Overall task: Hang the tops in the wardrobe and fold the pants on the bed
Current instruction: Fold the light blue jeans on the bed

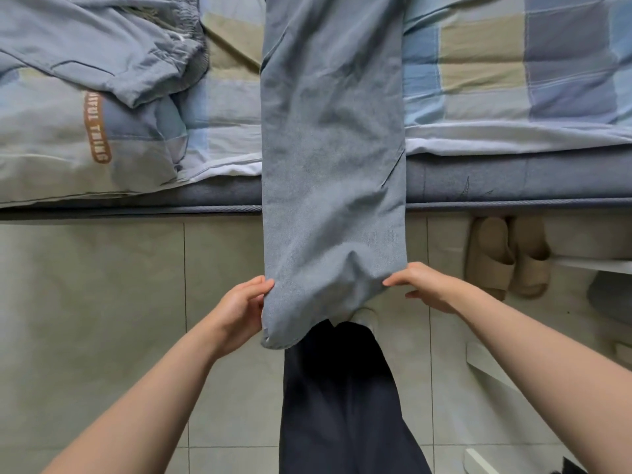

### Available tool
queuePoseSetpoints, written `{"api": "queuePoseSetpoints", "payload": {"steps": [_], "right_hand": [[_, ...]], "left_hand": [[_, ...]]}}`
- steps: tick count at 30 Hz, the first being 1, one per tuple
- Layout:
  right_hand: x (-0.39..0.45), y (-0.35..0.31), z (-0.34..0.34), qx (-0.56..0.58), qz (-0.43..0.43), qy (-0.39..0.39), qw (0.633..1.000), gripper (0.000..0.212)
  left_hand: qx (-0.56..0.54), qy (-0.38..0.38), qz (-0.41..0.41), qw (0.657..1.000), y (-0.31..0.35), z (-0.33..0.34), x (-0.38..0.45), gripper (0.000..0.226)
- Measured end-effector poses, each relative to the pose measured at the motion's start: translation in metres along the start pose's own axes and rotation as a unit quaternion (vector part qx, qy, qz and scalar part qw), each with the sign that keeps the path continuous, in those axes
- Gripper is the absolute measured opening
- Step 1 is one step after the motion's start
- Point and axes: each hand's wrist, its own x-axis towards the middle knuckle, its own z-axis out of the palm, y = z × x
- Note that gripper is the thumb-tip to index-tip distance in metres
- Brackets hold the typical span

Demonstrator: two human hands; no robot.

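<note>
1. The left hand [241,307] pinches one bottom corner of the grey-blue pants [333,148], with its fingers [261,285] curled on the cloth.
2. The right hand [422,285] pinches the other bottom corner, thumb under and fingers on top.
3. The pants stretch away from the fingers, across the bed [513,80] edge and onto the checked cover.
4. The end by the fingers hangs over the floor [102,302].
5. Far up and left of the fingers, more grey-blue clothes [102,46] lie bunched on the bed.
6. Right of the right fingers, tan slippers [506,258] sit on the floor.
</note>
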Motion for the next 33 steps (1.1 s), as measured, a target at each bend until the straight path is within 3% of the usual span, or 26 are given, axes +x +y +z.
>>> {"api": "queuePoseSetpoints", "payload": {"steps": [4, 7, 12, 16, 22, 25, 27, 30, 33], "right_hand": [[0.002, -0.013, 0.022, 0.158, -0.003, -0.015, 0.987, 0.011], [0.006, -0.013, 0.034, 0.272, -0.036, -0.023, 0.961, 0.018], [0.007, -0.021, 0.030, 0.349, -0.042, 0.018, 0.936, 0.021], [-0.001, -0.025, 0.017, 0.309, -0.058, -0.012, 0.949, 0.025], [-0.021, -0.007, -0.011, 0.212, -0.080, -0.032, 0.973, 0.035], [-0.035, -0.006, -0.019, 0.118, -0.086, -0.026, 0.989, 0.025], [-0.041, -0.008, -0.020, 0.067, -0.109, -0.016, 0.992, 0.025], [-0.047, -0.012, -0.015, 0.139, -0.133, 0.002, 0.981, 0.018], [-0.051, -0.007, -0.010, 0.247, -0.110, -0.043, 0.962, 0.020]], "left_hand": [[-0.012, -0.035, -0.023, 0.999, 0.007, 0.003, -0.005, 0.044], [-0.024, -0.035, -0.030, 0.999, 0.010, 0.004, -0.007, 0.044], [-0.082, -0.049, -0.033, 0.995, 0.015, 0.007, -0.013, 0.037], [-0.104, -0.041, -0.028, 0.993, 0.017, 0.003, -0.015, 0.033], [0.018, 0.054, 0.076, 0.996, 0.001, -0.002, -0.017, 0.014], [0.058, 0.057, 0.077, 0.994, -0.008, 0.005, -0.017, 0.042], [0.064, 0.060, 0.061, 0.994, -0.012, 0.013, -0.017, 0.046], [0.038, 0.046, 0.042, 0.997, -0.015, 0.015, -0.015, 0.044], [0.038, 0.055, 0.044, 0.997, -0.018, 0.010, -0.015, 0.036]]}}
